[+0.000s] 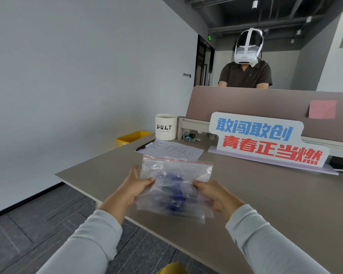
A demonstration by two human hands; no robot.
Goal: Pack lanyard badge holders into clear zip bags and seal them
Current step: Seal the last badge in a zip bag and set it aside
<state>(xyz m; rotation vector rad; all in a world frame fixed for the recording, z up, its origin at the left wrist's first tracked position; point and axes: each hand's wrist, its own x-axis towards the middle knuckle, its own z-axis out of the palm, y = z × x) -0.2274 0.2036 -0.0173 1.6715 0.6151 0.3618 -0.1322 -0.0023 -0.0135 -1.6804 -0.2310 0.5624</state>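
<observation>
Left hand point(136, 185), right hand point(212, 192): each pinching side edge of bag point(174, 186), held above near table point(265, 194) edge. Blue lanyard point(174, 192) inside; mouth far-facing, likely ready for sealing.

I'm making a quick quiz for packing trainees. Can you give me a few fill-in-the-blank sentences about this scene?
1. The left hand and right hand hold a clear zip ____ above the table.
2. The strip along the bag's top edge is ____.
3. The white cup reads ____.
4. The pen lies on a sheet of ____.

Missing words: bag; red; DULY; paper
</observation>
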